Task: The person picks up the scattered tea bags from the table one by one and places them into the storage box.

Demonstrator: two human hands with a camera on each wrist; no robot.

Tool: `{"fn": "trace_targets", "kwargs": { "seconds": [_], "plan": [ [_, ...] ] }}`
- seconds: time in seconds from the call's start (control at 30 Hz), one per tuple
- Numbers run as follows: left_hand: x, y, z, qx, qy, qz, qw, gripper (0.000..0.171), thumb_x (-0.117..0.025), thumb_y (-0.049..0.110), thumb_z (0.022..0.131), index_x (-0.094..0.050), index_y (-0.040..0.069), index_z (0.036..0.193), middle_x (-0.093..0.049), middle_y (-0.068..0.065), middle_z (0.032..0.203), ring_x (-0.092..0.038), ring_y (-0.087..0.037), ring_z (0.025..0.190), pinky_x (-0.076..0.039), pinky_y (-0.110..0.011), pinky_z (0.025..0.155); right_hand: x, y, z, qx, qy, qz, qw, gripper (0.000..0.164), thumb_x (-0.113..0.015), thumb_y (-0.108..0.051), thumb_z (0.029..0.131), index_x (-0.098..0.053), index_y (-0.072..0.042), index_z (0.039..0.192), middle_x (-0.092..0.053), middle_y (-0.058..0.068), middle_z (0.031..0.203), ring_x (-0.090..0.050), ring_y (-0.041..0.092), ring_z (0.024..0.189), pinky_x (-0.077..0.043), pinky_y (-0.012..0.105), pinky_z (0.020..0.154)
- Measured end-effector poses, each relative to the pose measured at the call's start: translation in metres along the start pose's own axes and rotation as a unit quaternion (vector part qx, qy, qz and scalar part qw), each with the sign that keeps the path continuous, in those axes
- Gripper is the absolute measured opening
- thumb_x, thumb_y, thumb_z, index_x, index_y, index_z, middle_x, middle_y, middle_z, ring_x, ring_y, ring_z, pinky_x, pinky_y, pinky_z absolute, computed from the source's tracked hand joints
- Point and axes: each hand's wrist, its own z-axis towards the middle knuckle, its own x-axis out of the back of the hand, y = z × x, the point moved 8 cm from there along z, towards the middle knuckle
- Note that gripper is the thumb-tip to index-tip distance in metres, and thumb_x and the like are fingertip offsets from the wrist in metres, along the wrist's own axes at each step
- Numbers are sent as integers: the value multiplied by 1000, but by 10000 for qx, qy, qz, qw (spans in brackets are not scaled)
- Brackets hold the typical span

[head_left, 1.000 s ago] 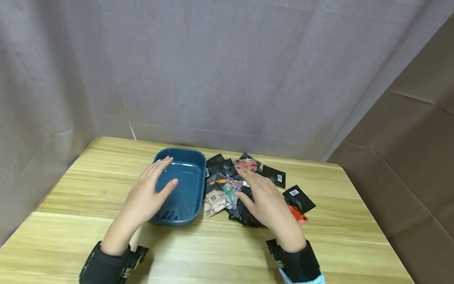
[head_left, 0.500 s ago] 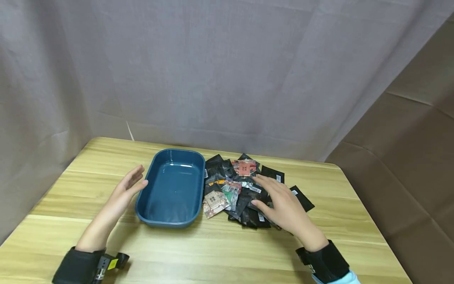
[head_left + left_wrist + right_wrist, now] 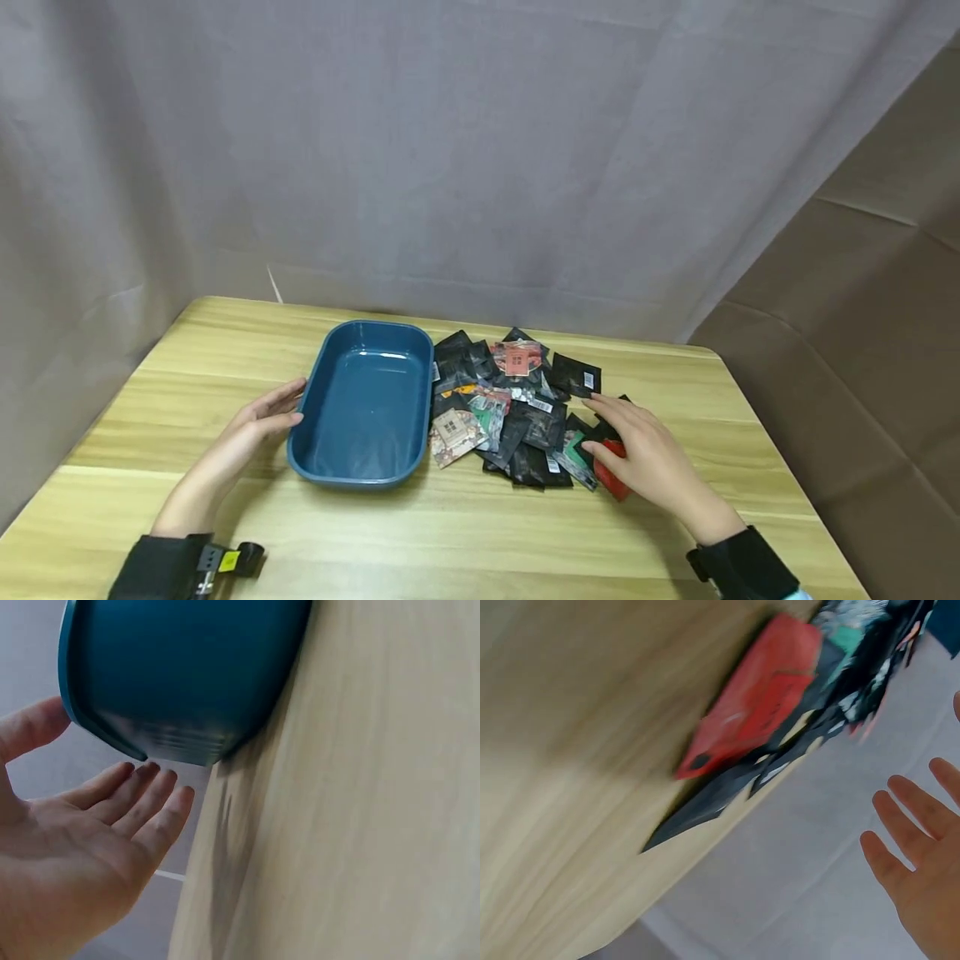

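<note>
My left hand (image 3: 251,433) is beside the left wall of a dark blue rectangular tub (image 3: 367,408), its fingers extended. In the left wrist view, the thumb of that hand (image 3: 82,840) meets the rim of the tub (image 3: 187,667), and the fingertips lie close to its wall. Inside the tub nothing lies. Over the right end of a heap of small sachets, my right hand (image 3: 648,454) hovers with fingers spread. Below it are a red sachet (image 3: 612,475) and a black one, partly hidden by the hand. The right wrist view has the red sachet (image 3: 754,697) apart from the hand (image 3: 930,855).
The sachets lie overlapping against the tub's right side, among them a cream floral one (image 3: 456,433), a red-labelled one (image 3: 517,360) and a black one with a barcode (image 3: 576,375). A grey curtain (image 3: 450,167) hangs behind the wooden table (image 3: 390,542).
My left hand has moved from above the tub to its left side. My right hand has shifted right and nearer, from over the middle of the sachets to their right end.
</note>
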Motion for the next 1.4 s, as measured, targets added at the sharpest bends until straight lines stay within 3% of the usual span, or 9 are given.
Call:
{"fn": "trace_targets", "kwargs": {
  "seconds": [0.07,0.17,0.27,0.5,0.6,0.73,1.0,1.4],
  "plan": [
    [0,-4,-1,-15,-56,-34,10000,66,-53,12,99,-21,-11,152,-22,-32,156,-26,-37,143,-36,-7,93,0,7,-5,8,54,10,10000,62,-79,-27,86,-55,-5,139,-53,22,140,-50,45,125,-38,61,103],
    [0,-9,-3,-17,-117,-144,9998,65,-53,10,99,-21,-12,151,-23,-33,155,-42,-9,132,-38,-9,93,-1,17,-12,7,140,21,9999,61,-80,-24,85,-56,-5,137,-56,22,137,-52,46,122,-40,61,100],
    [0,-11,-3,-12,-171,-206,9996,65,-53,9,98,-21,-12,151,-25,-34,154,-44,9,116,-39,-10,93,-3,27,-20,15,252,33,9997,61,-82,-21,83,-57,-4,135,-58,22,134,-55,45,119,-43,61,97],
    [0,-8,-1,24,-230,-135,9996,66,-54,9,98,-22,-9,152,-29,-33,152,-46,-3,120,-41,-13,93,-14,58,-26,-459,41,220,9987,60,-78,-22,86,-55,3,135,-55,28,134,-53,48,120,-44,62,96],
    [-2,-8,0,65,-320,-170,9993,67,-54,11,99,-20,-8,153,-27,-33,154,-42,-23,133,-40,-13,93,-17,70,-25,-698,-158,180,9973,60,-77,-23,87,-54,5,135,-51,33,136,-49,52,122,-42,64,97],
    [-6,-9,-1,123,-525,-305,9981,69,-53,12,100,-15,-6,155,-18,-31,157,-24,-45,141,-39,-14,94,-22,82,-22,-964,-403,44,9945,64,-76,-28,88,-52,5,137,-46,37,137,-46,56,122,-40,67,97],
    [-5,-9,-4,78,-567,-410,9975,69,-51,11,101,-12,-9,154,-13,-33,158,-17,-47,142,-38,-11,93,-38,95,-18,-1431,-840,224,9859,75,-63,-51,94,-49,6,140,-47,35,138,-43,54,126,-37,66,101],
    [-5,-11,-4,-8,-572,-461,9973,69,-52,9,100,-12,-11,153,-12,-33,158,-14,-48,143,-38,-10,93,-39,101,-11,-1718,-716,253,9822,73,-73,-44,88,-50,8,133,-57,38,121,-56,53,108,-46,64,87]
  ]
}}
